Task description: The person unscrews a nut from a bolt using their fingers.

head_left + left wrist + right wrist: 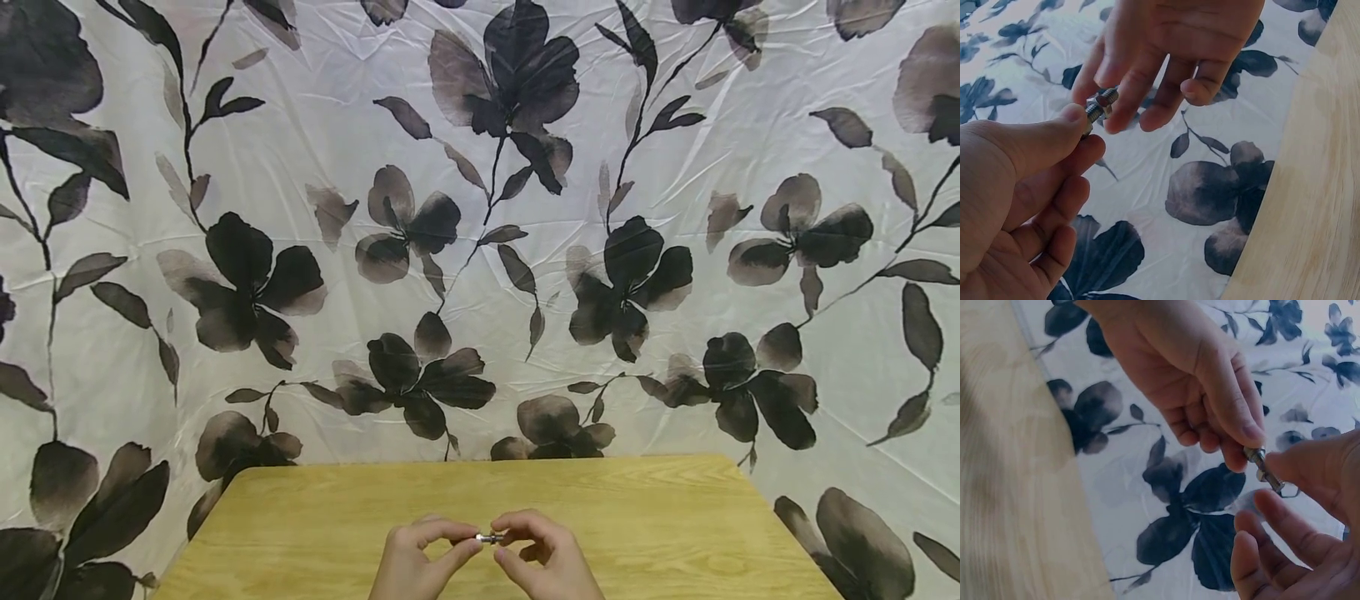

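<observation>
A small silver metal bolt [487, 539] with a nut [1103, 104] on its thread is held above the table's near part. My left hand [427, 554] pinches one end of the bolt between thumb and index finger, which cover that end. In the right wrist view the threaded tip [1278, 485] sticks out past the nut. My right hand [547, 554] is at this free end, its thumb and index finger spread on either side of the nut. A gap shows between the thumb and the bolt in the head view. The other right fingers are loosely bent.
The yellow wood-grain table [315, 517] lies under both hands. Behind it hangs a white cloth [525, 317] with dark flower prints, which also shows along the table's sides.
</observation>
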Available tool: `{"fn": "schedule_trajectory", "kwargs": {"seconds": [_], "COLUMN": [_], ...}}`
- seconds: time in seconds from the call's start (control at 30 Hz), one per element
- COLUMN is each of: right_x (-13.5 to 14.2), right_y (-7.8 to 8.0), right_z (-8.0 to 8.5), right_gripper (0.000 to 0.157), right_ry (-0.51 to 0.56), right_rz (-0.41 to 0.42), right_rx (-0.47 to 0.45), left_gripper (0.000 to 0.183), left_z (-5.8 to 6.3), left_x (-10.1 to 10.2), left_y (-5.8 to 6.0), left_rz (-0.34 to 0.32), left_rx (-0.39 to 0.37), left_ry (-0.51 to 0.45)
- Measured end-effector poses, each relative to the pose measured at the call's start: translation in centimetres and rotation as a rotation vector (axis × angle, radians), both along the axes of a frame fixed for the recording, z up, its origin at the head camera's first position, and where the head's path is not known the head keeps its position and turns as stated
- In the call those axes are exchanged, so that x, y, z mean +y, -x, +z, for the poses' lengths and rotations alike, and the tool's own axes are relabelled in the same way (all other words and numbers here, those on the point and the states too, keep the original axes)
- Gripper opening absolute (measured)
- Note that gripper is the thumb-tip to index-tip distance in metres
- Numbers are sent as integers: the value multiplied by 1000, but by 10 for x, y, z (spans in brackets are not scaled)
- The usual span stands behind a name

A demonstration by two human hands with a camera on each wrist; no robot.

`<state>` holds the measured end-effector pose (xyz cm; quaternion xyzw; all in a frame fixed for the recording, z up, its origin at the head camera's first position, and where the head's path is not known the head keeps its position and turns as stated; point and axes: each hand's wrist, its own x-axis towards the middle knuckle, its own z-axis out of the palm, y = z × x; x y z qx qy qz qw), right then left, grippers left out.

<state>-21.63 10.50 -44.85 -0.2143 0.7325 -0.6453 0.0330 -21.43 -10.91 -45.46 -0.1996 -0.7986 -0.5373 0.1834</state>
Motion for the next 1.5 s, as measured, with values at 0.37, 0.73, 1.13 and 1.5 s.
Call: {"fn": "schedule_trajectory", "kwargs": {"seconds": [0.37, 0.73, 1.13, 1.5], "right_x": [1, -1, -2, -2], "right_y": [4, 3, 2, 1], "right_z": [-2, -4, -3, -2], "right_gripper": [35, 32, 30, 27], "right_ry": [-6, 17, 0, -8], "right_rz": [-5, 35, 25, 29], "right_rx": [-50, -93, -35, 23], "left_gripper": [9, 8, 8, 7], "left_z": [4, 1, 2, 0], "left_x": [2, 3, 2, 3], "left_y": [-3, -4, -4, -3], "left_rz": [-1, -5, -9, -9], "left_rx": [-27, -22, -43, 73], "left_ry": [-33, -31, -26, -45]}}
